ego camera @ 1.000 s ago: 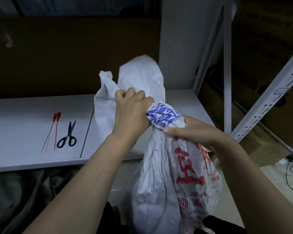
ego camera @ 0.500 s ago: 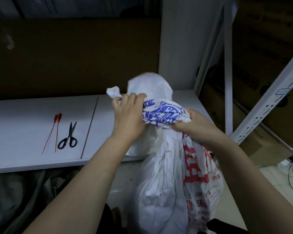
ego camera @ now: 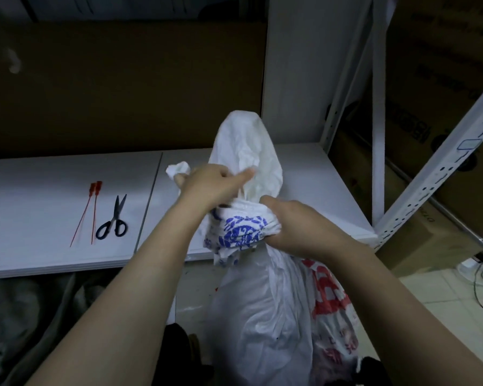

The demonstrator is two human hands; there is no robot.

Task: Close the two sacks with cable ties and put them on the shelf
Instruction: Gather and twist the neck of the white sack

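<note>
My right hand (ego camera: 299, 227) is clamped round the gathered neck of the sack (ego camera: 262, 316), fingers curled into the blue-printed folds at the centre of the head view. My left hand (ego camera: 209, 188) grips the loose white top just above it, thumb pointing toward the right. The sack stands in the lower middle of the frame, in front of the shelf (ego camera: 39, 190) edge, not yet tied. The two red cable ties (ego camera: 87, 215) lie on the shelf at left centre, just beside the scissors (ego camera: 113, 218), well apart from my hands. I judge the risk lies there: reaching for a tie frees one hand, and the bunched neck may spring open or slump. What fills the sack I cannot tell; its mouth is gathered closed.
</note>
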